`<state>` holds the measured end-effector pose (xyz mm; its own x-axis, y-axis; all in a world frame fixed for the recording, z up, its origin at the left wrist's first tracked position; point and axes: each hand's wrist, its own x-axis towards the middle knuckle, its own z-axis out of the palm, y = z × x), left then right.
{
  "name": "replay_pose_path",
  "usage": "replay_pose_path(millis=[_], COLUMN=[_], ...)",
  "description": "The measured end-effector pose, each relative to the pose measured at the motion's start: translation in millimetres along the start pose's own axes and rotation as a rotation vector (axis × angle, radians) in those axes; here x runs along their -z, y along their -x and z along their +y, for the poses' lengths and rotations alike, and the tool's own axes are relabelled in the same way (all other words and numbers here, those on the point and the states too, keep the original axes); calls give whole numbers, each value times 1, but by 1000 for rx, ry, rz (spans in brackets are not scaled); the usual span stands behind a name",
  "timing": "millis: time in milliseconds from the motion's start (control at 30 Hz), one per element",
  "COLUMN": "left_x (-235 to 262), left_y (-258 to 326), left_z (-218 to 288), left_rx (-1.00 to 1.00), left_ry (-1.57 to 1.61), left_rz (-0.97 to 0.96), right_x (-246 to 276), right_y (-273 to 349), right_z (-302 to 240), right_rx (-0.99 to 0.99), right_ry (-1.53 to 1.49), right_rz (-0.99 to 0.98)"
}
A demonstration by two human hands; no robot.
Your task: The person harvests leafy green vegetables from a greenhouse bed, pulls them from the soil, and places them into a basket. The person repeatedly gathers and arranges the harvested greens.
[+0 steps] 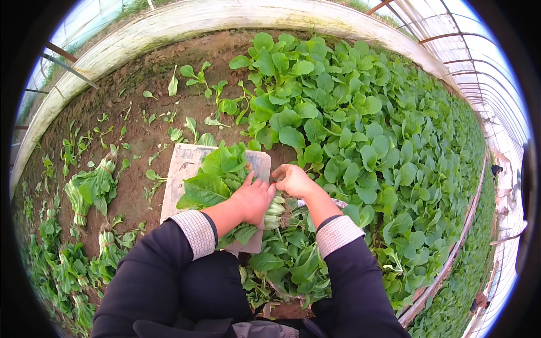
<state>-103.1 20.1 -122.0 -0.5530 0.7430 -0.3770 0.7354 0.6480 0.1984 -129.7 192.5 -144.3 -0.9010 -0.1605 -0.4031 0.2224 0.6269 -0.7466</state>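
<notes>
The left hand lies palm down across the bundle, its grip closed over the greens where leaf meets stem. The right hand is just beside it, thumb and fingertips pinched narrow at the left fingertips; whether a band sits in that pinch is too small to tell. The bundle lies under the left grip, leaves out to its left, pale stems coming out below and right of it, under the right hand. It rests on the board, which shows left of and above the left grip.

This bundle looks gathered, its tying apparently in hand but not certain to be finished. Below the right grip, near the board, loose greens lie unbundled. Well left of both grips, finished bundles lie on the soil; some show a reddish band, and more lie farther down that side. Right of and above the right grip, a wide stand of plants is rooted, so by my reading much is left to pick and bundle.
</notes>
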Motion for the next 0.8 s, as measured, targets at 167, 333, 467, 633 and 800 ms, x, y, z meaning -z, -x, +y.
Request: replay_pose_path(millis=[167, 333, 467, 633, 800], left_x=[-2, -1, 1, 0, -1], left_y=[-3, -3, -2, -2, 2], left_z=[-1, 4, 0, 4, 5], left_rx=[47, 31, 65, 62, 69], left_ry=[4, 30, 17, 16, 60], left_rz=[9, -24, -36, 3, 51], right_x=[-19, -25, -11, 49, 30], right_y=[-31, -21, 7, 53, 85], right_z=[49, 64, 4, 47, 17], right_rx=[-65, -167, 91, -147, 66], right_ry=[447, 335, -689, 218, 543], right_rz=[413, 490, 52, 46, -141])
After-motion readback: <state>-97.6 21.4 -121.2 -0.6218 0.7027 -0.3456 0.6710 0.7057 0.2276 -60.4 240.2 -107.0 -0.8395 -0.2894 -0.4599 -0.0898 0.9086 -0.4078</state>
